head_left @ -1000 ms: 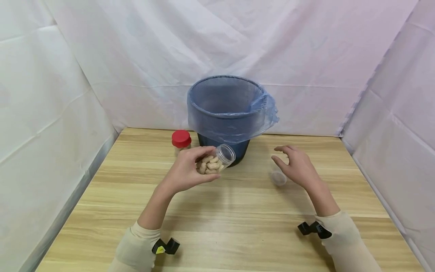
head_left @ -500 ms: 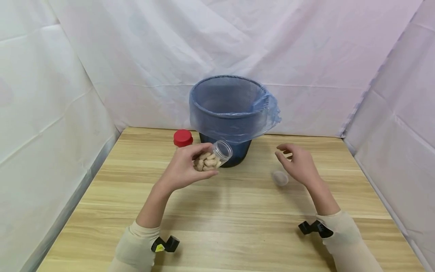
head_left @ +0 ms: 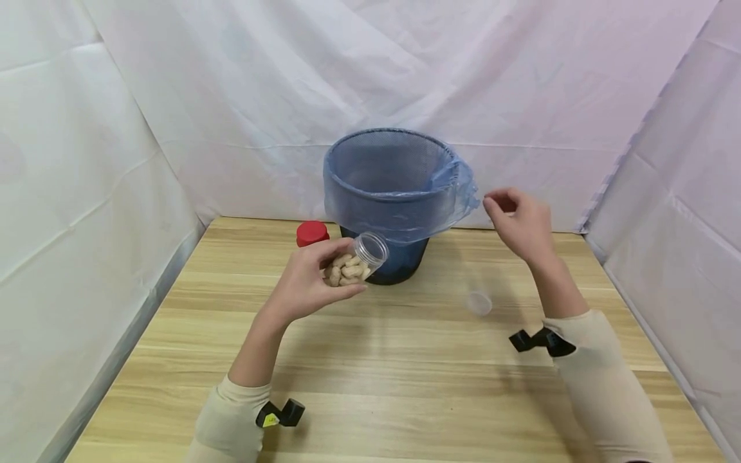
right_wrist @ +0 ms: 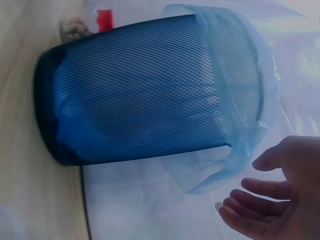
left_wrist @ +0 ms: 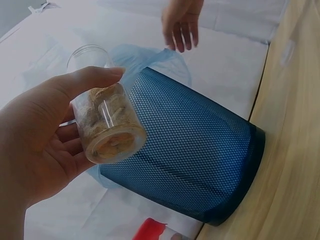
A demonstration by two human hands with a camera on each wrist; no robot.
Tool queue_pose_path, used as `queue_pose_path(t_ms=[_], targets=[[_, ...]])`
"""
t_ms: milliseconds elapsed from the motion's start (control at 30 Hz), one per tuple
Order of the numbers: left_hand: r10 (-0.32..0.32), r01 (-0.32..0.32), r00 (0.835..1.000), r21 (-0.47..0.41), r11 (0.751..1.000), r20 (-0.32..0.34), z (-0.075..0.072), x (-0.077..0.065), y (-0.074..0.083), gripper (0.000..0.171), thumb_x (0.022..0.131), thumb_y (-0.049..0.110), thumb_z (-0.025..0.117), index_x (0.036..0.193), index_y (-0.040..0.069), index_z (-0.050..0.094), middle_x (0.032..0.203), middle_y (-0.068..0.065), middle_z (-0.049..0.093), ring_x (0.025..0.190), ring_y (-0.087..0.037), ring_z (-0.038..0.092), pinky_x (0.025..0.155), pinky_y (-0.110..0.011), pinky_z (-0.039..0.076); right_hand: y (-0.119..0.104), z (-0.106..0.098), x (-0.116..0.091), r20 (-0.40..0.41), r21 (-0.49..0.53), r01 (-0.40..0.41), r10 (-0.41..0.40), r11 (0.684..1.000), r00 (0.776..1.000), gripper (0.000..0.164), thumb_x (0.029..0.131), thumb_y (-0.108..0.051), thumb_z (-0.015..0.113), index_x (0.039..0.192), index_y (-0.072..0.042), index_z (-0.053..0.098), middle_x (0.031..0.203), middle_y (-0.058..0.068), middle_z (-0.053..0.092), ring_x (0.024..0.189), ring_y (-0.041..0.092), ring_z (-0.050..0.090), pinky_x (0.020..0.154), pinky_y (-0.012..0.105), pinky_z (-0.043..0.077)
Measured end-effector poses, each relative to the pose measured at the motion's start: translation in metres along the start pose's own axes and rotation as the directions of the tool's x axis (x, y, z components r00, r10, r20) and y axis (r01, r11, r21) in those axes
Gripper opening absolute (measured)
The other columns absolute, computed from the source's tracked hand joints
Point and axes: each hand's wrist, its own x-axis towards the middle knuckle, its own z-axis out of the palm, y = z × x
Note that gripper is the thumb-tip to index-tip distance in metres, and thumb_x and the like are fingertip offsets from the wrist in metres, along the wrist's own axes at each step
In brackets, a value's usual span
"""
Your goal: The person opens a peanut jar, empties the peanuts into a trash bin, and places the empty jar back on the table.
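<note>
My left hand [head_left: 307, 280] grips a clear jar [head_left: 372, 249] of peanuts [head_left: 348, 269]. The jar is tilted, its uncovered mouth pointing up and right in front of the bin. In the left wrist view the thumb lies across the jar [left_wrist: 114, 142] and the fingers are behind it. To the right of the bin, my right hand [head_left: 523, 225] is raised off the table with nothing visible in it. Its fingers are loosely bent near the bag's gathered edge, as the right wrist view also shows. A clear round lid [head_left: 479, 303] lies on the table below that hand.
A mesh waste bin [head_left: 399, 260] lined with a blue plastic bag [head_left: 393, 215] stands at the back middle. Behind my left hand is a red-capped jar [head_left: 312, 232], partly hidden. White sheets [head_left: 243, 96] enclose the wooden table [head_left: 393, 386] at back and sides.
My right hand has risen from near the lid to the height of the bag's edge. The left hand has shifted slightly left and up with the jar.
</note>
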Motion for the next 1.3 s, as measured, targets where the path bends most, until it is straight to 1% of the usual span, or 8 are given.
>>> queue_pose_path(t_ms=[267, 400, 500, 567, 667, 867, 1100, 1300], targets=[[0.010, -0.010, 0.999, 0.016, 1.000, -0.031, -0.005, 0.000, 0.001, 0.067, 0.075, 0.017, 0.101, 0.134, 0.006, 0.072, 0.120, -0.004, 0.077, 0.101, -0.016, 0.073, 0.091, -0.027, 0.061, -0.029, -0.008, 0.046, 0.029, 0.012, -0.026, 0.026, 1.000, 0.999, 0.047, 0.109, -0.045, 0.058, 0.130, -0.007, 0.076, 0.118, 0.018, 0.077, 0.080, -0.008, 0.062, 0.075, 0.016, 0.051], [0.015, -0.015, 0.999, 0.007, 1.000, -0.038, -0.006, 0.001, 0.001, 0.064, 0.075, 0.016, 0.101, 0.132, 0.006, 0.073, 0.117, -0.004, 0.077, 0.099, -0.016, 0.072, 0.090, -0.024, 0.061, -0.041, -0.008, 0.063, 0.090, -0.018, -0.040, 0.042, 0.999, 0.995, 0.051, 0.109, -0.047, 0.054, 0.136, -0.008, 0.073, 0.124, 0.019, 0.077, 0.098, 0.014, 0.074, 0.089, 0.032, 0.056], [0.018, -0.018, 0.999, 0.005, 1.000, -0.043, -0.006, 0.001, 0.001, 0.064, 0.074, 0.016, 0.101, 0.131, 0.006, 0.074, 0.117, -0.004, 0.077, 0.099, -0.016, 0.072, 0.090, -0.023, 0.060, -0.049, -0.007, 0.074, 0.148, -0.055, -0.057, 0.064, 0.997, 0.987, 0.056, 0.110, -0.049, 0.050, 0.142, -0.008, 0.070, 0.134, 0.020, 0.073, 0.120, 0.035, 0.070, 0.101, 0.051, 0.054], [0.020, -0.019, 0.999, 0.004, 1.000, -0.046, -0.007, 0.001, 0.002, 0.064, 0.075, 0.016, 0.101, 0.132, 0.006, 0.074, 0.117, -0.004, 0.077, 0.099, -0.016, 0.072, 0.091, -0.023, 0.060, -0.053, -0.007, 0.082, 0.182, -0.072, -0.064, 0.076, 0.995, 0.980, 0.059, 0.110, -0.050, 0.050, 0.144, -0.007, 0.068, 0.139, 0.021, 0.071, 0.126, 0.039, 0.066, 0.105, 0.057, 0.051], [0.022, -0.022, 0.998, 0.004, 1.000, -0.051, -0.007, 0.001, 0.002, 0.065, 0.075, 0.017, 0.101, 0.132, 0.007, 0.074, 0.116, -0.004, 0.077, 0.099, -0.015, 0.073, 0.091, -0.022, 0.060, -0.059, -0.007, 0.091, 0.221, -0.085, -0.077, 0.094, 0.993, 0.971, 0.060, 0.109, -0.051, 0.051, 0.146, -0.007, 0.068, 0.141, 0.022, 0.070, 0.123, 0.039, 0.068, 0.101, 0.055, 0.053], [0.023, -0.024, 0.998, -0.009, 1.000, -0.055, -0.008, 0.001, 0.002, 0.065, 0.075, 0.017, 0.101, 0.133, 0.007, 0.073, 0.118, -0.004, 0.077, 0.100, -0.016, 0.073, 0.092, -0.022, 0.060, -0.067, -0.001, 0.103, 0.262, -0.103, -0.096, 0.120, 0.990, 0.958, 0.052, 0.107, -0.045, 0.058, 0.141, -0.008, 0.072, 0.137, 0.019, 0.074, 0.116, 0.035, 0.072, 0.088, 0.038, 0.054], [0.030, -0.031, 0.998, -0.008, 0.999, -0.059, -0.007, 0.001, 0.002, 0.065, 0.074, 0.016, 0.101, 0.132, 0.007, 0.074, 0.117, -0.004, 0.078, 0.099, -0.016, 0.073, 0.091, -0.022, 0.060, -0.069, 0.006, 0.105, 0.289, -0.086, -0.086, 0.108, 0.993, 0.951, 0.050, 0.108, -0.035, 0.058, 0.145, -0.003, 0.067, 0.142, 0.022, 0.070, 0.133, 0.039, 0.064, 0.108, 0.053, 0.053], [0.025, -0.025, 0.998, 0.000, 1.000, -0.053, -0.007, 0.001, 0.003, 0.064, 0.075, 0.018, 0.101, 0.132, 0.007, 0.074, 0.116, -0.004, 0.078, 0.098, -0.015, 0.073, 0.090, -0.022, 0.060, -0.066, 0.010, 0.104, 0.287, -0.061, -0.085, 0.099, 0.995, 0.953, 0.050, 0.109, -0.031, 0.058, 0.147, 0.000, 0.065, 0.143, 0.025, 0.068, 0.133, 0.040, 0.064, 0.111, 0.054, 0.052]])
